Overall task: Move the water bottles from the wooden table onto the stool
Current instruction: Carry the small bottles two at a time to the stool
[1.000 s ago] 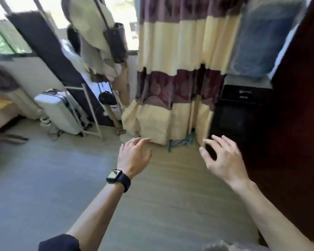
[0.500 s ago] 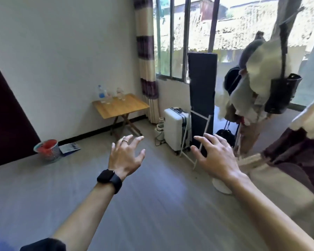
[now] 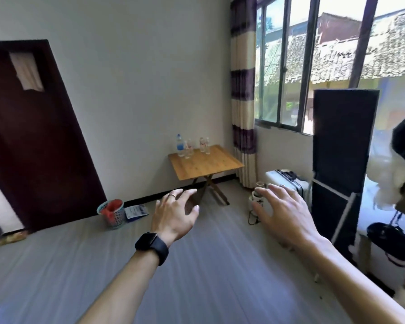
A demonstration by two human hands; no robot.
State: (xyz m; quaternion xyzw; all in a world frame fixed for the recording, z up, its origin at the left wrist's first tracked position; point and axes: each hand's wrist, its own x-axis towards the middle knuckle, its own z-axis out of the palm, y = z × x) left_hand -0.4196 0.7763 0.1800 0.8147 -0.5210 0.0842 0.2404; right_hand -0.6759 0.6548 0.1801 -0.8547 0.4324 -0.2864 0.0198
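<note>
Several clear water bottles (image 3: 189,147) stand upright at the back edge of a small wooden folding table (image 3: 208,164) against the far wall, near the window corner. One bottle with a blue label (image 3: 179,145) is taller than the rest. My left hand (image 3: 175,213), with a ring and a black watch on the wrist, is held out in front of me, fingers apart and empty. My right hand (image 3: 281,211) is also raised, open and empty. Both hands are well short of the table. No stool is in view.
A dark door (image 3: 33,136) stands at the left. On the floor lie a blue basket with red contents (image 3: 112,213) and a booklet (image 3: 136,212). A white suitcase (image 3: 288,183), a tall black panel (image 3: 341,160) and hanging bags (image 3: 393,244) fill the right side.
The view has swung left from the curtain and the coat rack to the wall with the table, which is now larger and nearer the centre. Both hands stay raised and empty.
</note>
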